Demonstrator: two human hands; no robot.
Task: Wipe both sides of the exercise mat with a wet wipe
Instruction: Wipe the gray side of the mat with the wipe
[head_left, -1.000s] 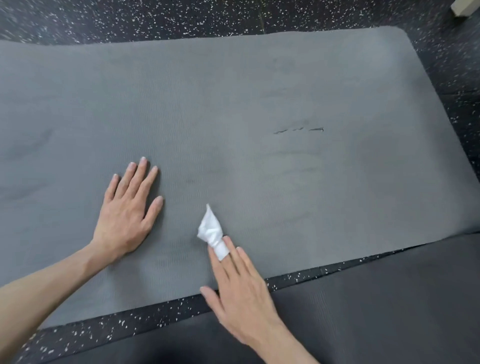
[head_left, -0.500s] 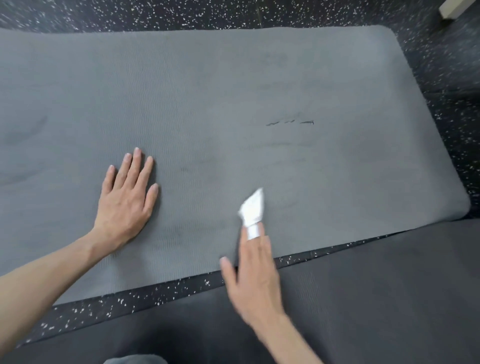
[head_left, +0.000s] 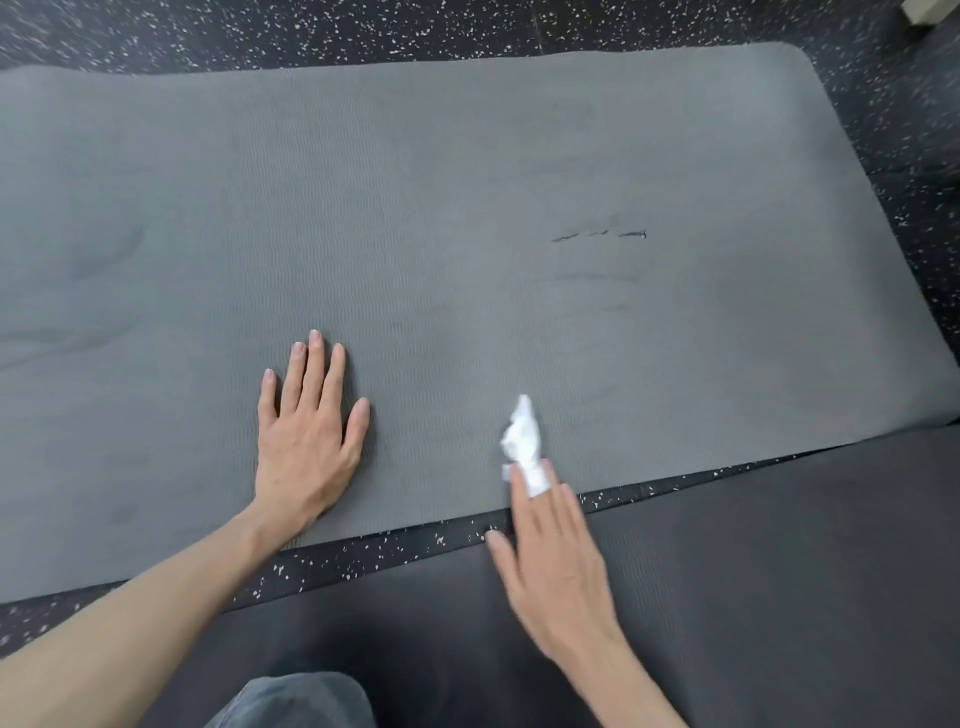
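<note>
The right hand (head_left: 550, 561) presses the wet wipe (head_left: 524, 441) under straight fingers at the mat's (head_left: 467, 208) near edge, lower centre. Unwiped mat extends toward the upper right; the left hand (head_left: 306, 436) lies flat, holding nothing.

Two mats lie on the speckled black rubber floor (head_left: 395, 31): one light grey ribbed foam exercise mat (head_left: 415, 208) and one darker charcoal mat (head_left: 779, 561). One crumpled white wet wipe (head_left: 523, 441). Two bare hands, left hand (head_left: 306, 431) and right hand (head_left: 553, 561).
</note>
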